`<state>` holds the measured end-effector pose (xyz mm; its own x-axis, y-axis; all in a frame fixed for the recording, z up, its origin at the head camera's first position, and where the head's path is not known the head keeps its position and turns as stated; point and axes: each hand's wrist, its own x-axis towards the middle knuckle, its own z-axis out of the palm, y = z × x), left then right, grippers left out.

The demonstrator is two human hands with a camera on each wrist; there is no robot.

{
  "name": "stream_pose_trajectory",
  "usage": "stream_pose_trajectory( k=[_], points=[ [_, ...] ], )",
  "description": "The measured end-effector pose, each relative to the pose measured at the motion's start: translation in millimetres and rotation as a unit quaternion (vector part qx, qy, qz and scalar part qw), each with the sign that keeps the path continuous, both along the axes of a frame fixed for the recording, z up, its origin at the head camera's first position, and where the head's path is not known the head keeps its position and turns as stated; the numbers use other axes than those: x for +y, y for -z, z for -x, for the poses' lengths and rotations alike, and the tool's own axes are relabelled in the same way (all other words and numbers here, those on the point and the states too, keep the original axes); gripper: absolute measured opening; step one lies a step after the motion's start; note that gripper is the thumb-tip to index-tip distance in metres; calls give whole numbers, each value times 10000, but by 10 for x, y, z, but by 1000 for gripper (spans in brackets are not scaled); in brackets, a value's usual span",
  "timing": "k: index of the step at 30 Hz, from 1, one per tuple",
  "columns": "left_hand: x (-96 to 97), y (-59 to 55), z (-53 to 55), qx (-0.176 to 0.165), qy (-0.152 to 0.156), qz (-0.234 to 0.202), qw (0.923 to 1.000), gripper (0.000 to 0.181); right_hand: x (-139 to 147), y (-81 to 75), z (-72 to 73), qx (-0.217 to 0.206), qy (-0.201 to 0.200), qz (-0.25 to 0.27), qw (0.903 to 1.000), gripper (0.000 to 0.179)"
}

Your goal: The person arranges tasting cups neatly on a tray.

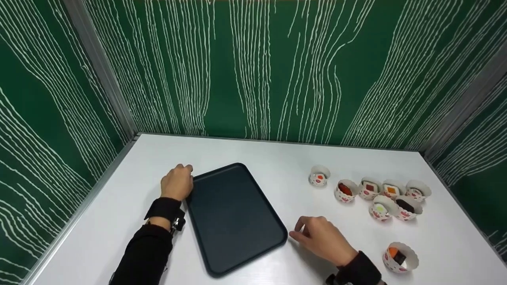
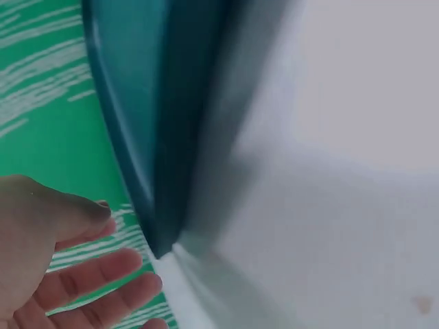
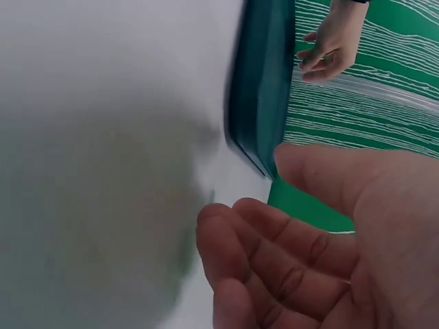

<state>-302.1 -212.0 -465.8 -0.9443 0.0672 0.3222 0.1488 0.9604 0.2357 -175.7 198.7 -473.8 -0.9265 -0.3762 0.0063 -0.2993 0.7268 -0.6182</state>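
A dark rectangular tray (image 1: 237,217) lies flat and askew on the white table. At its far left corner is my left hand (image 1: 177,183); the left wrist view shows that hand (image 2: 82,274) with thumb and fingers spread beside the tray's corner (image 2: 154,171), nothing between them. My right hand (image 1: 324,239) hovers just off the near right corner. In the right wrist view its fingers (image 3: 285,257) are loosely bent and hold nothing, with the tray (image 3: 257,89) beyond them. The left hand (image 3: 333,41) also appears there, across the tray.
Paper cups with small sushi-like pieces stand on the right: one (image 1: 319,176) toward the back, a cluster around a middle cup (image 1: 369,189), and one (image 1: 400,257) near the front with an orange and black piece. Green walls with white lines (image 1: 253,71) enclose the table (image 1: 107,221).
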Motion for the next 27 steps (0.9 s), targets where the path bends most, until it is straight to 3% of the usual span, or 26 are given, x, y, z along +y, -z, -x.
stream_pose_trajectory(
  k=[15,27],
  points=[
    [-36,129,111,-221,-13,-524,9984,16,-127,81,-1,45,-310,221,9993,17],
    [-4,90,156,-407,89,-580,9974,18,-141,109,6,39,-412,329,9986,24]
  ],
)
